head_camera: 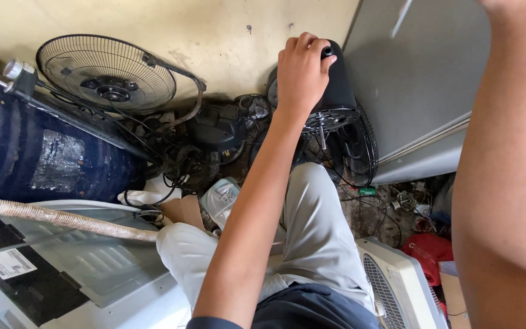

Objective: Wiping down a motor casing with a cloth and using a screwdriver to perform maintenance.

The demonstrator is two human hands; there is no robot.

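A white rectangular label (8,263) with dark print lies on a black panel at the lower left of the frame, a worn silvery label (58,160) clings to the dark blue drum at left, and a crumpled red package (426,251) sits lower right.

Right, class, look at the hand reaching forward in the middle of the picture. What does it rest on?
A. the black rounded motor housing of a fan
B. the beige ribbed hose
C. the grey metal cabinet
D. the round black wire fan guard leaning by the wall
A: the left hand is wrapped over the top of the black rounded motor housing, apart from the round black wire fan guard.
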